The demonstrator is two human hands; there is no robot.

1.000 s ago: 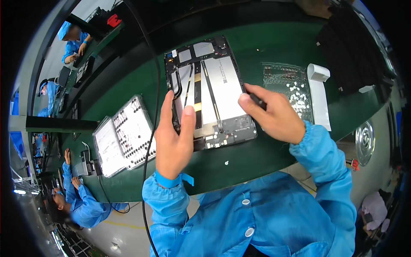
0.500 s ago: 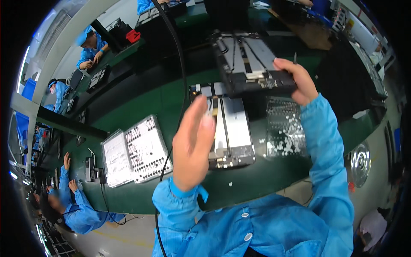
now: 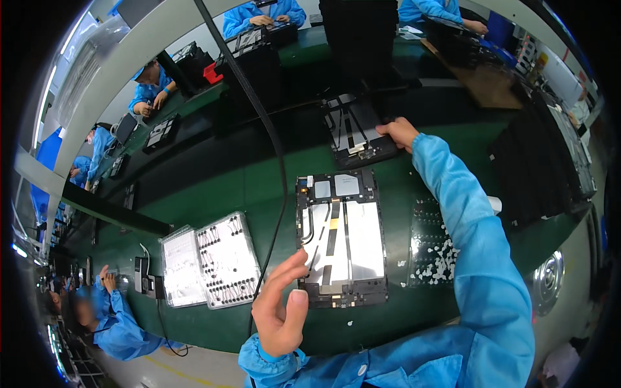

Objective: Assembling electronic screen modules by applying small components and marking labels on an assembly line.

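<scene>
Black framing and dull grey panels make up the flat, rectangular opened device (image 3: 352, 123) at the far middle of the green desk (image 3: 404, 200), and the right hand (image 3: 401, 133) grasps it by its right edge, near the lower corner. Whether it rests fully on the surface, I cannot tell from where I stand. Just nearer lies its lookalike, a black-framed rectangular device with bright silver panels (image 3: 364, 239). The left hand (image 3: 281, 310) is loosely spread and holds nothing, its fingertips over or beside that one's left edge (touching or not, I can't make out).

I'd judge both bodies stiff and fairly light, though a one-sided hold would let the free side dip. Their rigid black borders look the best place to grip, thumb above and fingers below; the smooth silver panels may be slippery and mark easily, while the thin dark strips across them and the exposed boards at the near end seem fragile. To the right sits a clear plastic tray (image 3: 420, 223) of small white bits; to the left, a white-lined clear tray (image 3: 233, 262) with rows of tiny black parts.
</scene>
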